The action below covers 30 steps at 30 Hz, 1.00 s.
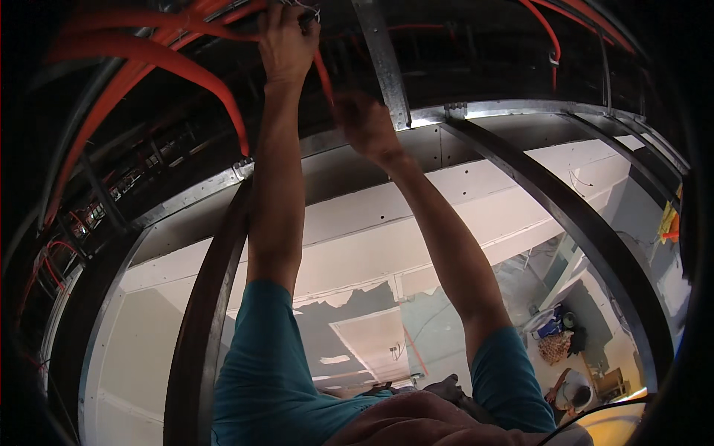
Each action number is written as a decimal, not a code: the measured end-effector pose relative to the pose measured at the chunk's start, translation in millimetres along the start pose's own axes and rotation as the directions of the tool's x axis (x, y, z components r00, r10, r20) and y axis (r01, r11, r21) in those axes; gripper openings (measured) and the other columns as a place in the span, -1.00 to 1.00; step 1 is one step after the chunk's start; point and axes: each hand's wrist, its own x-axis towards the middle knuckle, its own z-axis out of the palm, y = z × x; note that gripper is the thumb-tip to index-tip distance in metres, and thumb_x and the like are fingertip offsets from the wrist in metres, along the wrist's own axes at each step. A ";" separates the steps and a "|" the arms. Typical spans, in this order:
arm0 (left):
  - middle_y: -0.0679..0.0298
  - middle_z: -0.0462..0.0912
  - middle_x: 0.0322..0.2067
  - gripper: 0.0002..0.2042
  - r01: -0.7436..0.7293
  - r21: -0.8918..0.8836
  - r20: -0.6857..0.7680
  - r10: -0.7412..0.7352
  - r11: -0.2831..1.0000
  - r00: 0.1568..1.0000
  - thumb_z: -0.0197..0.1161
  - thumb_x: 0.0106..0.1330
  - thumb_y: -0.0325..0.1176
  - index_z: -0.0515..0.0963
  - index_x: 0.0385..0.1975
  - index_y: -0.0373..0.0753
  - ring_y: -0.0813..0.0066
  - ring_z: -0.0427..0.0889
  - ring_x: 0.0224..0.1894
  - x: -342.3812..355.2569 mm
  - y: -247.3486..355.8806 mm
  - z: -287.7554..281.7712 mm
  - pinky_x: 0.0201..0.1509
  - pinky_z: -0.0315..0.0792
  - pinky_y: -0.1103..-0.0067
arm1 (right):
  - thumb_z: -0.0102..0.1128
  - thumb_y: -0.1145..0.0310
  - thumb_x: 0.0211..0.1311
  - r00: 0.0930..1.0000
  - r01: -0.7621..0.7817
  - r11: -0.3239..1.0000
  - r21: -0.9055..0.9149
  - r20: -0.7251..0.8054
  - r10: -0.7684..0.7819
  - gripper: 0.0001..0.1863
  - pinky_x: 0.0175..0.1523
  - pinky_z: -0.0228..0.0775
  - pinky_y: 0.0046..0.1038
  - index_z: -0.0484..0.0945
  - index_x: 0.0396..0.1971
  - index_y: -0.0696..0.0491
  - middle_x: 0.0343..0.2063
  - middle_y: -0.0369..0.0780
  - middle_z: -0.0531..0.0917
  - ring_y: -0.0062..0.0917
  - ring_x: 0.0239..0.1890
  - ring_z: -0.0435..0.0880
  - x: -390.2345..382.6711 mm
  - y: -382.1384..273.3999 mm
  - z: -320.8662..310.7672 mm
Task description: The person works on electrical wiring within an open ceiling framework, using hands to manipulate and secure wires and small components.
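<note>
Both my arms reach up into a dark ceiling space. At the top edge my left hand (286,44) is closed, its fingers curled about some thin light wires (315,12); part of that grip is cut off by the picture's edge. Lower and to the right, my right hand (366,128) is closed at the lower end of an orange flexible conduit (323,78), which runs up toward my left hand. Motion blurs the right fingers. Another orange conduit (216,78) bends down just left of my left forearm.
Metal ceiling studs (595,230) frame the opening; another stud (201,334) stands left of my arms. A metal hanger strip (383,63) rises right of my hands. Far below, a person (574,390) is near a patterned bag (554,348). A yellow rounded object (617,425) is at lower right.
</note>
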 end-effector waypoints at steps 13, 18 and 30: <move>0.16 0.65 -0.27 -0.86 0.011 -0.072 0.096 -0.004 0.997 0.995 0.43 0.04 -0.39 0.71 -0.38 -0.20 0.09 0.57 -0.08 9.8 -9.9 2.1 0.03 0.50 0.27 | 0.24 0.35 0.26 0.999 -0.011 1.000 0.013 0.034 0.011 -0.76 -0.11 0.60 -0.23 0.61 -0.10 0.06 -0.30 -0.05 0.75 -0.18 -0.23 0.77 -2.0 -8.6 -3.0; 0.17 0.64 -0.28 -0.88 0.156 -0.267 0.104 -0.133 0.951 0.986 0.46 0.03 -0.39 0.69 -0.43 -0.17 0.07 0.57 -0.13 3.7 0.0 6.6 -0.03 0.49 0.26 | 0.25 0.38 0.26 1.000 0.007 1.000 0.009 0.019 -0.007 -0.76 -0.09 0.61 -0.24 0.61 -0.09 0.07 -0.28 -0.04 0.75 -0.19 -0.22 0.77 0.3 7.6 -2.7; 0.24 0.59 -0.46 -0.92 0.018 -0.016 -0.083 -0.020 1.000 0.996 0.45 0.12 -0.29 0.70 -0.45 -0.07 0.10 0.51 -0.26 -17.4 12.9 -4.2 -0.19 0.46 0.27 | 0.26 0.42 0.24 0.998 0.047 0.998 0.052 -0.039 -0.045 -0.77 -0.03 0.58 -0.22 0.62 -0.11 0.12 -0.21 -0.01 0.72 -0.12 -0.14 0.73 -9.6 4.6 0.5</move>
